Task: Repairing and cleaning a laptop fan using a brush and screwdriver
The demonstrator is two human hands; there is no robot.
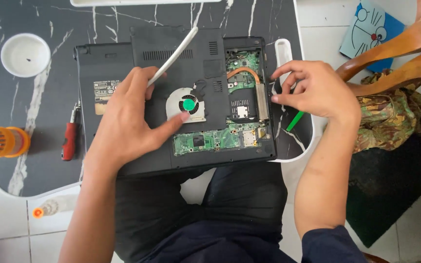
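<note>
Where the opened laptop [171, 97] lies underside-up on the dark marbled lap table [40, 97], its near edge runs close to the table's front rim, and its right edge sits just short of the white side slot [284, 56]. Bare tabletop remains to the left of the laptop, taken up in part by a white round dish [25, 54], a red-handled screwdriver [69, 140] lying just beside the laptop's left edge, and an orange bit holder [1, 141] further left.

Left hand [127, 122] rests palm-down on the laptop base, fingers spread, the forefinger tip touching the fan [186, 104] with its green hub. A white plastic pry tool [174, 56] is pinched against the same hand and slants up across the black cover.

Right hand [313, 87] hovers at the laptop's right edge beside the copper heat pipe [244, 73], fingers curled narrow, thumb and forefinger nearly meeting; whether they grip anything cannot be told. A green stick [295, 121] lies below that hand on the table.
</note>
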